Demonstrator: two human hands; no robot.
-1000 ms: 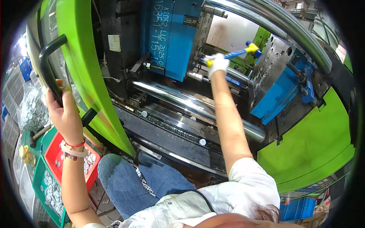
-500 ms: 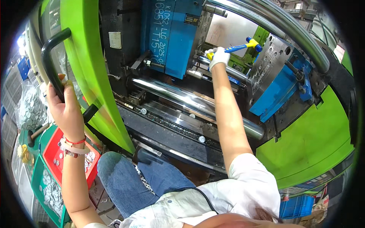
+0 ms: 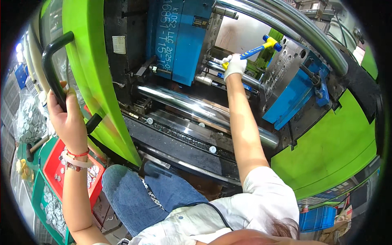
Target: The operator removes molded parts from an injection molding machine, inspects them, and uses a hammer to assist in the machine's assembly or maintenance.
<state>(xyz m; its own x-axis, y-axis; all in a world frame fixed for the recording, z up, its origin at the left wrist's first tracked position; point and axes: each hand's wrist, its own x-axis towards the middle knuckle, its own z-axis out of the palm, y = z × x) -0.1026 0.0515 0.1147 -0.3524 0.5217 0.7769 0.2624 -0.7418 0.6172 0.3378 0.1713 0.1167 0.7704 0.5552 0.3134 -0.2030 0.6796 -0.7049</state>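
Observation:
My right hand (image 3: 235, 65), in a white glove, grips the handle of a blue and yellow mallet (image 3: 254, 50). The mallet's double-faced head points right and lies close to the steel face of the right mould half (image 3: 281, 69) inside the machine. To its left stands the blue left mould half (image 3: 179, 45). My bare left hand (image 3: 67, 114) is wrapped round the black door handle (image 3: 51, 61) on the green machine door (image 3: 87, 73).
Thick steel bars (image 3: 192, 104) cross the machine below and above the mould. Small round pieces (image 3: 212, 149) lie on the ledge. At left are a red tray (image 3: 55, 179), a green tray (image 3: 38, 200) with grey discs, a bag of discs (image 3: 30, 122) and a hammer (image 3: 36, 149). A blue crate (image 3: 316, 219) sits lower right.
The mallet head has tipped upward and a little left in my right hand. The whole scene shifts slightly left as my head turns. My left hand keeps hold of the door handle.

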